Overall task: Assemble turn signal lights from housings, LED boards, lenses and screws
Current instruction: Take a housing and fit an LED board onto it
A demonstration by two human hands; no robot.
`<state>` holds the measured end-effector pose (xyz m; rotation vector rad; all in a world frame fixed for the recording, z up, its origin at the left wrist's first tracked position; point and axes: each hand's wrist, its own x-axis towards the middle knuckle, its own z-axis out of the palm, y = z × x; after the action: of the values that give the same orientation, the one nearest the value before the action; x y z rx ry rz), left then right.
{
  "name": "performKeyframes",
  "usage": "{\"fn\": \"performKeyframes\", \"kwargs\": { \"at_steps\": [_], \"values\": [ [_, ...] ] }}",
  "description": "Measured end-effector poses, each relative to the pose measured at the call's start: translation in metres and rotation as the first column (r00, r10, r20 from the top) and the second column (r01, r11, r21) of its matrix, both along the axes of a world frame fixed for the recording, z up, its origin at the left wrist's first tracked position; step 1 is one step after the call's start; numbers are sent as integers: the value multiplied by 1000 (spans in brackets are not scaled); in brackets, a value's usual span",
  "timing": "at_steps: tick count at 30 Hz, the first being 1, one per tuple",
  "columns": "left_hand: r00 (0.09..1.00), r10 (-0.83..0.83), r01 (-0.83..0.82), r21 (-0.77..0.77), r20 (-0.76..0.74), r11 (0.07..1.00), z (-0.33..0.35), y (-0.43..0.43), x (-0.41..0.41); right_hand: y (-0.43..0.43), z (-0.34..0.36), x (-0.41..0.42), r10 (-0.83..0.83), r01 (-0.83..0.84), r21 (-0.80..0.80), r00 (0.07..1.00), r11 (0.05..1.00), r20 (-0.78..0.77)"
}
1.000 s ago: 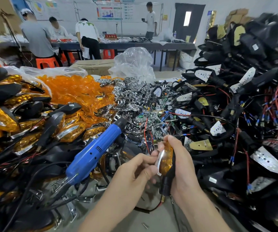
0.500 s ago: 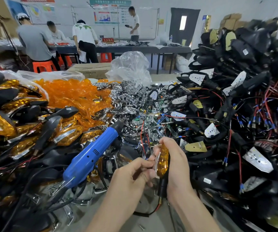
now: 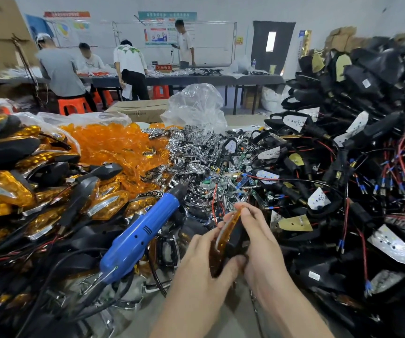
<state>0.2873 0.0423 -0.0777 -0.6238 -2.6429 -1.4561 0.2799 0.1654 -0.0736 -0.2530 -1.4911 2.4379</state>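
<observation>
Right pile: black housings (image 3: 372, 132) with red and black wires, stacked high from near to far; many have white boards (image 3: 392, 246) showing.
Left pile: finished lights (image 3: 8, 191), orange fronts on black bodies, heaped along the left side.
Far left-middle heap: loose orange lenses (image 3: 113, 145) spilling from a clear wrapper.
Far middle heap: shiny chrome pieces (image 3: 191, 147), between the lenses and the housings.
Plastic bag (image 3: 196, 106): clear and crumpled, standing behind the chrome heap.
Blue screwdriver (image 3: 143, 235): lies slanted on the left clutter, tip pointing to the far right, cord end near.
Bench (image 3: 240, 318): a grey patch shows between the forearms.
Left hand (image 3: 204, 262): fingers curled round the orange side of the light, thumb under its near end.
Right hand (image 3: 262, 245): fingers grasp the black side, fingertips pinching the far end.
Turn signal light (image 3: 226, 237): held near the middle above the bench, between both hands, on edge, with the orange lens on the left and the black body on the right.
</observation>
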Motion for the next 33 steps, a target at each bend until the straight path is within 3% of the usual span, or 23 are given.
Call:
{"fn": "performKeyframes", "kwargs": {
  "at_steps": [6, 17, 21, 26, 33],
  "values": [
    [992, 46, -38, 66, -117, 997, 3, 2, 5, 3, 6, 2, 54, -57, -96, 998, 994, -25],
    [989, 9, -4, 38, -144, 999, 6, 6, 10, 3, 12, 4, 66, -66, -109, 998, 992, 0],
    [999, -38, 43, 172, -36, 984, 9, 3, 8, 0, 18, 6, 86, -89, -119, 996, 989, -30],
    [958, -239, 178, 324, 160, 929, 12, 2, 9, 6, 20, 12, 163, -176, -116, 980, 978, -110],
    [883, -386, 252, 425, 266, 869, 20, 1, 4, 7, 16, 9, 80, -75, 41, 989, 996, -123]
  ]
}}
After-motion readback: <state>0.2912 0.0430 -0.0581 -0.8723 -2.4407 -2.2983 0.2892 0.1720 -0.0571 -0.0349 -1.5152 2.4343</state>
